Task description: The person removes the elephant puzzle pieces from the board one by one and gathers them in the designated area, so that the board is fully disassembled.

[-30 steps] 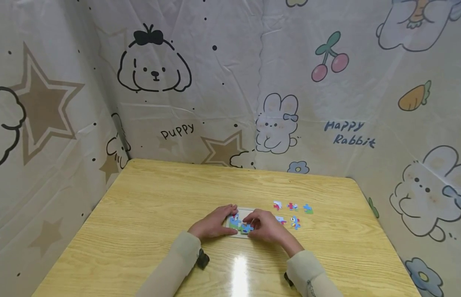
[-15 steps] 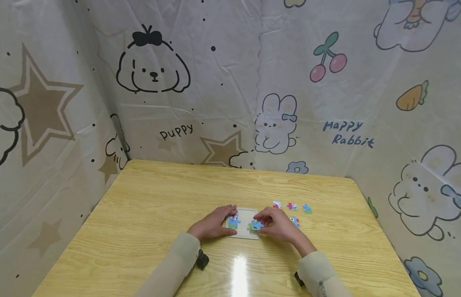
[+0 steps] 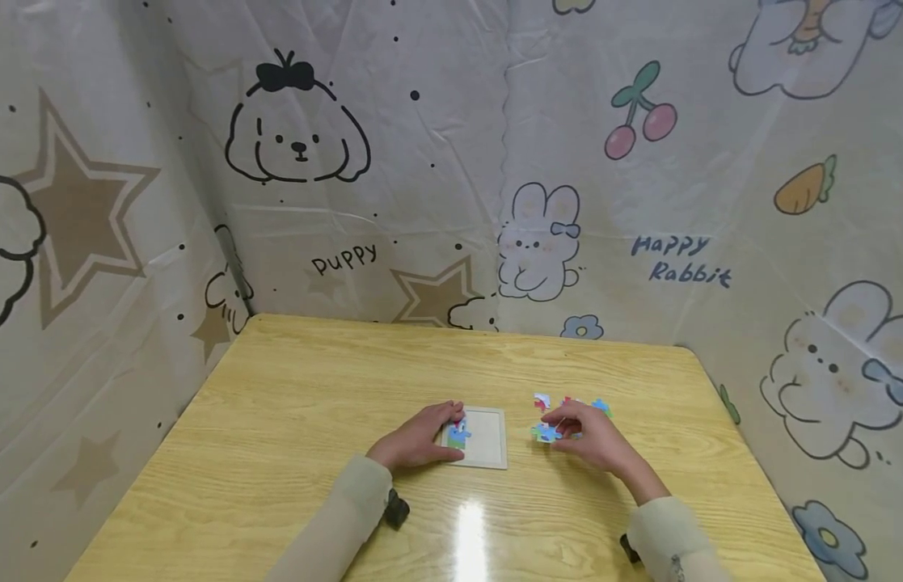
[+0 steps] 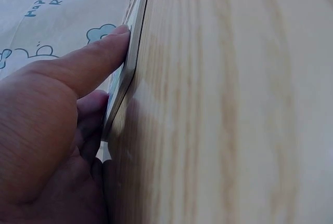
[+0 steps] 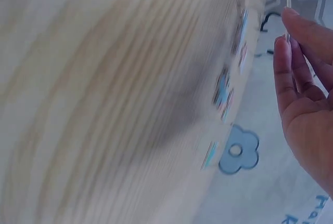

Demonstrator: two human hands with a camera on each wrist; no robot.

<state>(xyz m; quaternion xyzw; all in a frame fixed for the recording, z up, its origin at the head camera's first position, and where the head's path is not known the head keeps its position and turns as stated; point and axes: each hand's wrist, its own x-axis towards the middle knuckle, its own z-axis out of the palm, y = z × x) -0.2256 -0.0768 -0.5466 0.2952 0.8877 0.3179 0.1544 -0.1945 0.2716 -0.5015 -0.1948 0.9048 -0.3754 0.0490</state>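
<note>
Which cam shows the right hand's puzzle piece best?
Head view: the puzzle piece in the right hand shows its blue and green face. Right wrist view: only a thin sliver, edge-on. Left wrist view: can't make it out.

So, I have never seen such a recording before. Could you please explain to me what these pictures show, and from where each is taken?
There is no machine here: a person works with two bare hands. The widest picture comes from a camera on the head, looking forward and down. The other two come from cameras on the wrists, so the wooden table appears tilted there.

On the table lies a pale, flat frame with a blue-green puzzle section at its left side. Loose pieces lie to its right. The left hand holds the frame's left side. The right hand pinches another bit of puzzle above the table.
</note>
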